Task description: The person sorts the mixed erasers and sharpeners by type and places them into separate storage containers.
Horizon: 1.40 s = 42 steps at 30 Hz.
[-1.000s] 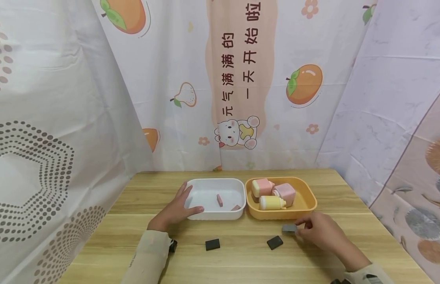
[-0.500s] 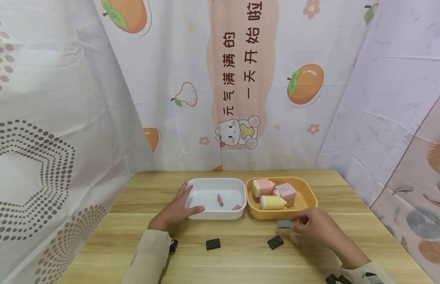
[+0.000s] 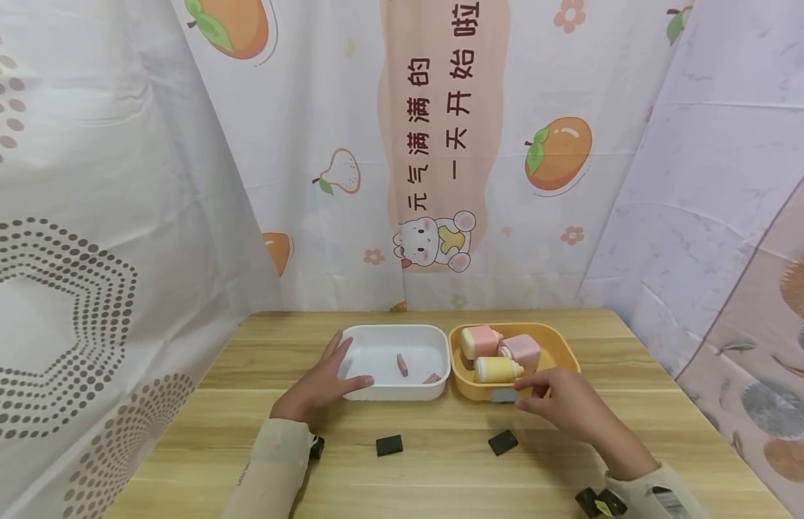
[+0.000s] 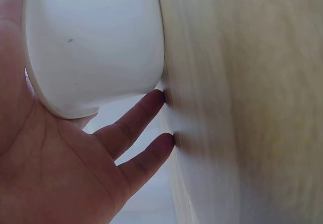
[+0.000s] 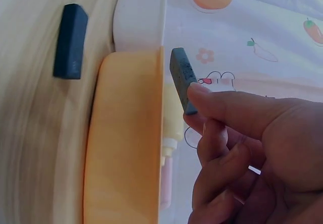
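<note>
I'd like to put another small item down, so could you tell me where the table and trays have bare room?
Bare wood lies behind both trays and at the table's left and right edges. The white tray is mostly bare. The orange tray is crowded, and two dark blocks lie in front.

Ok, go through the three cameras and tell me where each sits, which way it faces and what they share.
Head: worn on the head, facing forward and down at the wooden table; shows both forearms, the left hand and the right hand.
Left wrist: beside the palm, looking along the left hand at the white tray.
Right wrist: behind the fingers, looking at the grey block they pinch above the orange tray.
Shared: head and right wrist both show block and orange tray.
</note>
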Tool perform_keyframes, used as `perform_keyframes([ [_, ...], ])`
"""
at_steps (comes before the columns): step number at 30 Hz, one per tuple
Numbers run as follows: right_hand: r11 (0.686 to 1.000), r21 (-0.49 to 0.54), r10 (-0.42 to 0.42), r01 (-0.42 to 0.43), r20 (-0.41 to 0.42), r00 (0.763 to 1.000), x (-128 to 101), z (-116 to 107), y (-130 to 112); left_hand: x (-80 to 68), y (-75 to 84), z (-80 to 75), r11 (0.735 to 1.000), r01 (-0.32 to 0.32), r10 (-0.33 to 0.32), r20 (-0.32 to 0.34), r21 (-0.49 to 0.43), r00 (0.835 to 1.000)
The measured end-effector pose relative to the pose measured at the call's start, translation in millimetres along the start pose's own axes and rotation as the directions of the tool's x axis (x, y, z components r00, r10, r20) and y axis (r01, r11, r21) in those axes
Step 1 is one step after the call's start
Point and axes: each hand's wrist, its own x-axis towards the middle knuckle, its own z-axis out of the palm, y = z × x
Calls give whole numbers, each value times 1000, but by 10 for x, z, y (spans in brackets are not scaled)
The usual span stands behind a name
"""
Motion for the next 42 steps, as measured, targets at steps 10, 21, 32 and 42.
perform_keyframes([
  [10,999,21,-35,35,-20,999,81,-15,-74,-2,3,-1,1000,1,-1,0,-10,1000],
  [21,998,42,-53,55,-36,998,176,-20,-210,-3,12,1,1000,0,0,3,-8,1000],
  [32,999,29,-43,45,-44,998,283,-4,-344,-9,11,-15,1000,-10,10,5,-13,1000],
  [42,996,80,-21,26,-56,998,412,34,-460,3,12,-11,1000,7,-7,5,-7,1000],
])
